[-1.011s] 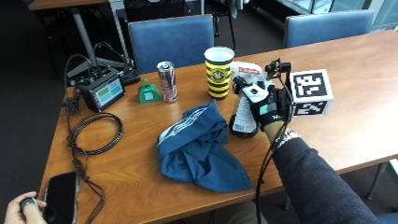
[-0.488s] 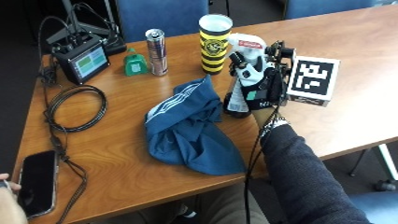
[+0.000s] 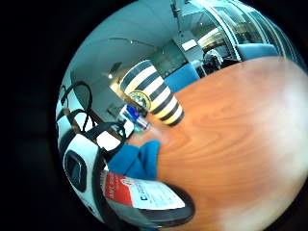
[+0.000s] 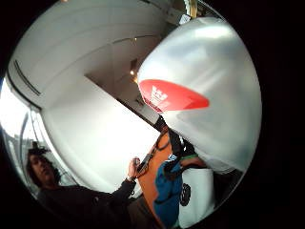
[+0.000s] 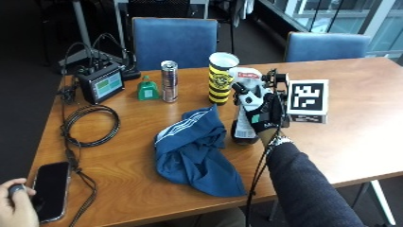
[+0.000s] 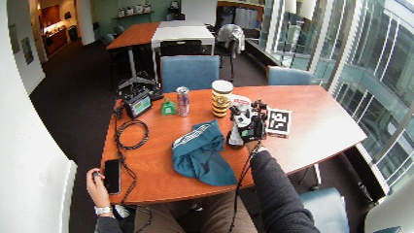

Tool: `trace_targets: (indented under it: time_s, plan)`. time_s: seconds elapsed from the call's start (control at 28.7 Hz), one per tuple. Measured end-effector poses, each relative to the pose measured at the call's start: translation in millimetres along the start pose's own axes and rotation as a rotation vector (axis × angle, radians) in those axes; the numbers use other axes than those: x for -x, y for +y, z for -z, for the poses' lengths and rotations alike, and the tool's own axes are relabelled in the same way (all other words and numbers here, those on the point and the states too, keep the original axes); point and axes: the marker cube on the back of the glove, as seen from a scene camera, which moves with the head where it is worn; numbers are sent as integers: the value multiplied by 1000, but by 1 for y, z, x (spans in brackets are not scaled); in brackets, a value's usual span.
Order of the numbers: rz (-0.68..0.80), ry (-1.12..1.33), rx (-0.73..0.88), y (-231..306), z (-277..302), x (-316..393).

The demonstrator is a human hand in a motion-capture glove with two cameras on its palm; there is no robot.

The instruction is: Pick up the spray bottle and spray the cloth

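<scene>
A white spray bottle [image 5: 244, 124] with a red-and-white label stands upright just right of the cloth, its base on or barely above the table; I cannot tell which. My gloved right hand [image 5: 263, 112] is wrapped round its neck and upper body from the right. The crumpled blue cloth [image 5: 195, 151] lies on the wooden table [image 5: 353, 132] left of the bottle, almost touching it. In the little finger side palm view the bottle's label [image 3: 139, 195] is close, with the cloth [image 3: 137, 161] just behind it. The bottle's white head [image 4: 209, 95] fills the thumb side palm view.
Behind the bottle stand a yellow-and-black striped cup [image 5: 220, 78], a silver can [image 5: 169, 80] and a small green bottle [image 5: 147, 89]. A small monitor [image 5: 100, 84] and coiled cable [image 5: 91, 125] occupy the left. A bare hand [image 5: 15, 203] rests by a phone [image 5: 49, 189] near the front-left edge.
The outside camera has shifted. My hand stays wrapped round the bottle at the same spot beside the cloth; nothing else has visibly moved.
</scene>
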Motion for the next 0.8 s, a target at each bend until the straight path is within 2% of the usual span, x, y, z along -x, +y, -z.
trace_targets:
  time_s: [0.21,0.42,0.8]
  plan:
    - [99,181,188,-30,23,29]
    - [281,468,390,-57,50,64]
    - [480,898,722,-53,52,102]
